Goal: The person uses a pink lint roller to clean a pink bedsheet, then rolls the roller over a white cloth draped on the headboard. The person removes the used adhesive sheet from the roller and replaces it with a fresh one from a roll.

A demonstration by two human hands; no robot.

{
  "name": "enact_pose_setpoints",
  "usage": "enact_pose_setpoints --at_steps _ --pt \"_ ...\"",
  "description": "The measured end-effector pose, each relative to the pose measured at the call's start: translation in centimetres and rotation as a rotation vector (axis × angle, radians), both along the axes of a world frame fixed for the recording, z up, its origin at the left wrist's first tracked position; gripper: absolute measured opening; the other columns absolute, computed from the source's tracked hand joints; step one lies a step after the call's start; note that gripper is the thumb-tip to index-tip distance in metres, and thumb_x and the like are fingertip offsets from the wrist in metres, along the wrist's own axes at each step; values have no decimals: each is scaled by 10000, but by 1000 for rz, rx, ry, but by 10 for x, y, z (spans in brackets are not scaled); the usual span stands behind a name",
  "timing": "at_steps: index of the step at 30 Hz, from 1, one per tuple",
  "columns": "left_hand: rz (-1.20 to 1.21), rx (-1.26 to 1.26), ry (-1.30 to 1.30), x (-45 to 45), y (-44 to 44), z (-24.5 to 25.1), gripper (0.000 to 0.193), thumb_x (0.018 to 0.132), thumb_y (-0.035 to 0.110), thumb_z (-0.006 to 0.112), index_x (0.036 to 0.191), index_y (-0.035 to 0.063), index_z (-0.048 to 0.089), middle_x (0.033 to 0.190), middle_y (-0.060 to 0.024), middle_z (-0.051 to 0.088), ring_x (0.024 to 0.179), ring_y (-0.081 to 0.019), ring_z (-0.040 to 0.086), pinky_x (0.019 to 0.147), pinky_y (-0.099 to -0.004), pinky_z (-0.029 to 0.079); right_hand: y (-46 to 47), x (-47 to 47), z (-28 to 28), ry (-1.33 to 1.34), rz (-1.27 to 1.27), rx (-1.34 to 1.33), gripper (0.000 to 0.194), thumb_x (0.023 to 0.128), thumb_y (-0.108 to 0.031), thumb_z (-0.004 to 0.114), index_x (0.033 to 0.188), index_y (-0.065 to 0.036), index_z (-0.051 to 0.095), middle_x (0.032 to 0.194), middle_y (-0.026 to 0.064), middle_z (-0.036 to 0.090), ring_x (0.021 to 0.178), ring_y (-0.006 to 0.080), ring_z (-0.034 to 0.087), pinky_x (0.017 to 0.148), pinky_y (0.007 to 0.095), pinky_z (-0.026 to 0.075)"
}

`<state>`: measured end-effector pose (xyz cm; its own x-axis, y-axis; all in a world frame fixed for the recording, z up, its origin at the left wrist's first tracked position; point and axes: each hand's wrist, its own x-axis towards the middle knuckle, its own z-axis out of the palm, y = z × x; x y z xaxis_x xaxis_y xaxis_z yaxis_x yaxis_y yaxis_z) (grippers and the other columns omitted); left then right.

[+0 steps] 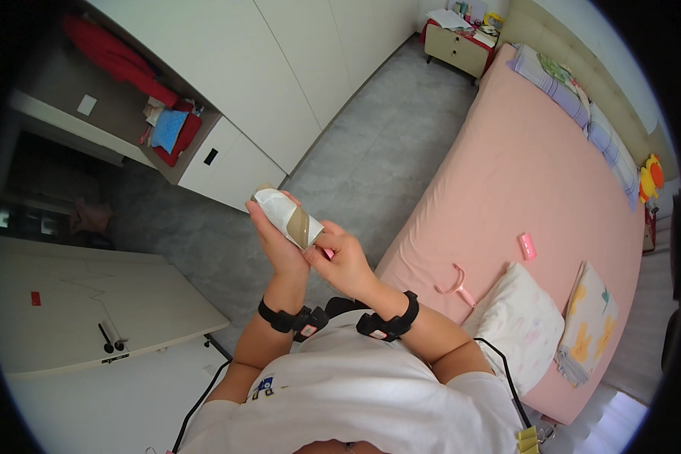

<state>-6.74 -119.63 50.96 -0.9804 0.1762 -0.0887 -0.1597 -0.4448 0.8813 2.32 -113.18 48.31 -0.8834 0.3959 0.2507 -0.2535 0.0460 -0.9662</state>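
A paper-covered roll (281,210), likely a lint roller's sheet roll, lies slanted in my left hand (281,249), whose palm and fingers cradle it from behind. White paper wraps it unevenly, with a brown band showing near the lower end. My right hand (343,261) is curled at that lower end, thumb and fingers against the rim. A small pink plastic part (329,253) shows by its fingers, mostly hidden. On the bed lie a pink plastic forked handle (461,288) and a short pink plastic piece (526,247).
The pink-sheeted bed (488,170) stands to the right, with a white pillow (522,329) and a folded patterned cloth (587,323) near me. White cabinets (301,57) and an open niche with red clothing (119,62) are at the left. A nightstand (454,48) stands beyond the grey floor.
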Motion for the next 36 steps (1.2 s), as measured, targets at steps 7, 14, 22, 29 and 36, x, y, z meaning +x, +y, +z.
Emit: enact_pose_setpoints --at_steps 7,14,22,29,36 --pt "52 -134 116 8 -1 -1 563 1009 599 317 933 81 524 828 -37 560 748 -138 541 679 -265 440 9 3 -10 24 99 -28 164 816 -84 691 944 18 701 794 50 543 616 128 454 546 288 381" --pt "176 -125 -114 -2 4 -12 549 1001 591 357 967 74 541 865 -43 594 743 -153 575 645 -290 479 4 5 -3 47 7 99 160 844 -60 679 988 3 713 828 89 611 589 135 474 522 272 381" --pt "-264 359 -481 -24 -9 -31 551 943 640 453 920 100 561 777 6 572 521 -114 447 432 -261 338 29 9 -8 -286 181 -954 268 974 -146 547 742 -23 601 619 -28 441 518 69 343 458 242 267" --pt "-321 568 -662 -36 -18 -44 541 908 617 545 924 77 570 769 -8 588 484 -110 402 409 -229 310 46 20 -2 -245 191 -1038 228 971 -174 534 788 -42 567 691 58 562 511 92 394 445 248 291" --pt "-566 631 -717 -39 -26 -53 557 918 591 558 978 39 592 793 -43 615 488 -114 420 411 -239 324 57 18 -7 -210 200 -1029 191 966 -210 525 1004 -32 583 934 163 693 738 198 675 504 246 505"
